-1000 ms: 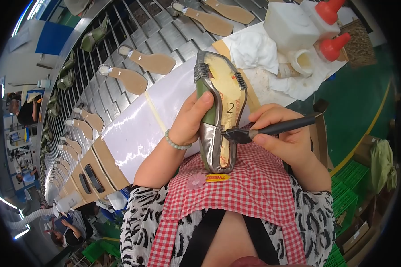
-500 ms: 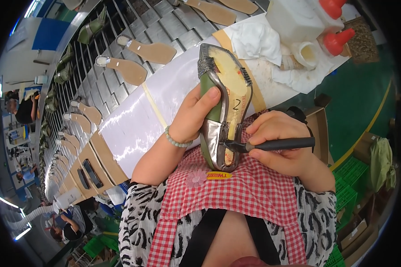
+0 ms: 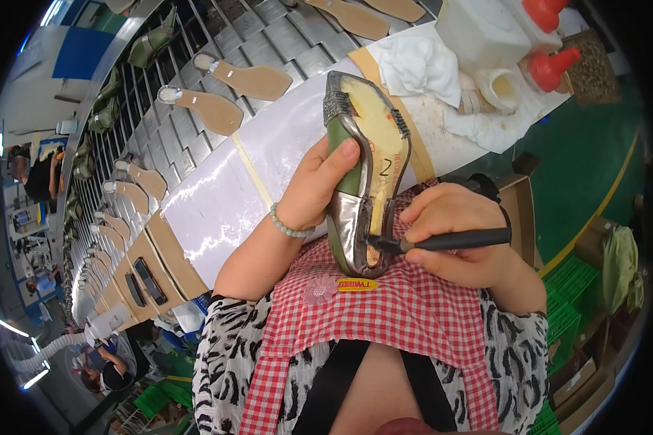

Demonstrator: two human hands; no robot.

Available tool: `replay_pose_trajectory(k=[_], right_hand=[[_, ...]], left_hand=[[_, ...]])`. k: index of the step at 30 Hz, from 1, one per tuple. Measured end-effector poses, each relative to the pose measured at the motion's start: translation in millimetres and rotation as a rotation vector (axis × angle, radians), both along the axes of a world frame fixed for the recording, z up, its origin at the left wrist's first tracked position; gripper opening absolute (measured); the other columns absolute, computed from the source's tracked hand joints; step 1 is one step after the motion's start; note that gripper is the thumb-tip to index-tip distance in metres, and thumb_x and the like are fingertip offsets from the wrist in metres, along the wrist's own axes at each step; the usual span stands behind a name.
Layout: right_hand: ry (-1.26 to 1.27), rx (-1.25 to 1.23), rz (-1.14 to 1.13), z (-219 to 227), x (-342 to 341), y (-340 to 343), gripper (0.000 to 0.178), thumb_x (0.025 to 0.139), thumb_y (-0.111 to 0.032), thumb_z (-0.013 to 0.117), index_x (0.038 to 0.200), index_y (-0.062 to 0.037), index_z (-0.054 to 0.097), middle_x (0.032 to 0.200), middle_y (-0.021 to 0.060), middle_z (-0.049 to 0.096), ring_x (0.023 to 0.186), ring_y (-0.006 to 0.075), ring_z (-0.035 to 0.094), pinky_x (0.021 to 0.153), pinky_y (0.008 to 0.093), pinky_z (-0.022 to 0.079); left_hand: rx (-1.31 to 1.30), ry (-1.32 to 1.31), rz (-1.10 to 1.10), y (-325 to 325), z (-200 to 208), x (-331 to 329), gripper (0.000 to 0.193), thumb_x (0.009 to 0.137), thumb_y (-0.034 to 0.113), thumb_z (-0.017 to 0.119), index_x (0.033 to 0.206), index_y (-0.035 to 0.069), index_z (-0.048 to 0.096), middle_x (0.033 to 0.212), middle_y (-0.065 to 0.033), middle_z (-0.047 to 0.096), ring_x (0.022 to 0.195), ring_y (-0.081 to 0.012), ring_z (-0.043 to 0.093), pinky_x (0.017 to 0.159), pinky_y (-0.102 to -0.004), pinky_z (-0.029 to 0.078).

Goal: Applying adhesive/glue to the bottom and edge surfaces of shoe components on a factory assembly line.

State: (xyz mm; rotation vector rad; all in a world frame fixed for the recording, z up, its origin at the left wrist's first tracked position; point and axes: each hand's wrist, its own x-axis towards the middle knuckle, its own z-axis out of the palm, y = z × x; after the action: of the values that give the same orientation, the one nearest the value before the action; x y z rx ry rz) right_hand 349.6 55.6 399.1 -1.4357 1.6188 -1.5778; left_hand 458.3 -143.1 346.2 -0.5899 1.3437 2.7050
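Note:
My left hand (image 3: 318,177) grips a green and silver shoe upper (image 3: 347,225) pulled over a last. The shoe's underside faces up, toe end away from me, heel end close to my apron. Its yellowish sole face (image 3: 384,163) shows a handwritten mark and gathered dark edges. With my right hand (image 3: 457,225) I hold a black-handled tool (image 3: 464,238) in a pen-like grip. Its dark tip touches the folded edge near the heel; whether it is a brush or another tool I cannot tell.
Beyond the shoe, a conveyor (image 3: 257,43) carries brown insoles (image 3: 250,81) and green shoe uppers (image 3: 152,43). A white cloth (image 3: 419,69), an open white container (image 3: 499,88) and red-capped bottles (image 3: 551,69) stand at the far right. Green crates (image 3: 562,319) lie at right; other people are at far left.
The tool's tip has shifted slightly along the heel edge, toward me and to the right. My left hand keeps the shoe in nearly the same place.

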Motion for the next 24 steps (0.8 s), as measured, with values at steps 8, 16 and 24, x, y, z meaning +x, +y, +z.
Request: replay_pose_trajectory(k=[8, 16, 24], right_hand=[[-0.397, -0.177, -0.19, -13.9, -7.3, 11.2, 0.022, 0.074, 0.001, 0.07, 0.095, 0.0028, 0.062, 0.103, 0.0191, 0.062, 0.092, 0.0192, 0.06, 0.081, 0.0291, 0.048], [-0.578, -0.178, -0.493, -43.1, -6.0, -6.1, 0.017, 0.082, -0.001, 0.064, 0.099, 0.0006, 0.06, 0.109, 0.0159, 0.061, 0.097, 0.0176, 0.058, 0.088, 0.0286, 0.044], [-0.574, -0.091, -0.464, -68.3, 2.1, -16.2, 0.016, 0.08, 0.002, 0.068, 0.096, 0.0006, 0.062, 0.101, 0.0095, 0.062, 0.095, 0.0134, 0.057, 0.083, 0.0253, 0.044]], left_hand=[[-0.345, 0.21, 0.491, -18.7, -10.3, 9.3, 0.05, 0.087, 0.031, 0.065, 0.124, 0.002, 0.047, 0.115, -0.006, 0.057, 0.104, -0.0155, 0.055, 0.09, -0.0285, 0.044], [-1.489, 0.038, 0.138, -11.8, -43.7, 60.9, 0.077, 0.071, 0.026, 0.078, 0.132, 0.0, 0.039, 0.129, -0.0117, 0.044, 0.122, -0.0226, 0.041, 0.101, -0.0355, 0.034], [-1.176, 0.356, 0.384, 32.4, -70.4, 52.8, 0.09, 0.067, 0.019, 0.083, 0.134, 0.004, 0.025, 0.12, -0.0126, 0.035, 0.125, -0.0324, 0.041, 0.105, -0.0418, 0.037]])
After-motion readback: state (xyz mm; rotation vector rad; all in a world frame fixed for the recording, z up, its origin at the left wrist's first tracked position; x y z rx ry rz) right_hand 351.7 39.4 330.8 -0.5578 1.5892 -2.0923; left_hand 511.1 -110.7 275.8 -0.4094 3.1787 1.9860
